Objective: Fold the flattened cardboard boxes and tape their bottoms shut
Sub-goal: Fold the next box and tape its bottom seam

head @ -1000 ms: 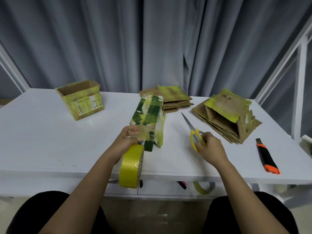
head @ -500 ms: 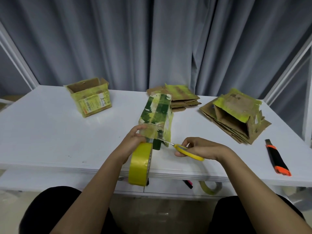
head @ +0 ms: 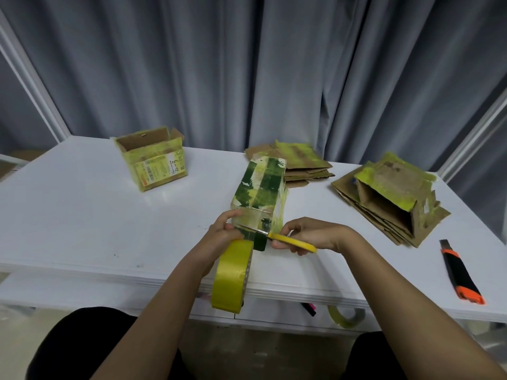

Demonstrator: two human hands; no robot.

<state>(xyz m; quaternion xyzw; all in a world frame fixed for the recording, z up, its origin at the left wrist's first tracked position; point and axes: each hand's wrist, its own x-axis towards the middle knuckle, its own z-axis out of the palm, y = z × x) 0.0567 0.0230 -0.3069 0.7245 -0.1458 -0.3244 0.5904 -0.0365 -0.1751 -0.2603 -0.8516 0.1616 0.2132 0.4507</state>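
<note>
A: Now our right hand (head: 315, 237) has brought the scissors (head: 290, 241) from the table to the tape strip at the near end of the box (head: 259, 193); the blades meet the strip.

B: So the cut comes next, we think. Our left hand (head: 223, 231) grips that end, and the tape roll (head: 231, 275) hangs below it.

A: Right of the box lie flattened boxes (head: 389, 204) and a knife (head: 461, 272); left, a finished box (head: 153, 160). Nothing blocks us.

Single view, head-worn, wide-angle. Looks forward and down from the near edge of the white desk (head: 82, 215), close above the forearms. Faces the grey curtain (head: 247, 78) along the far side. Desk edges bow with lens distortion.
</note>
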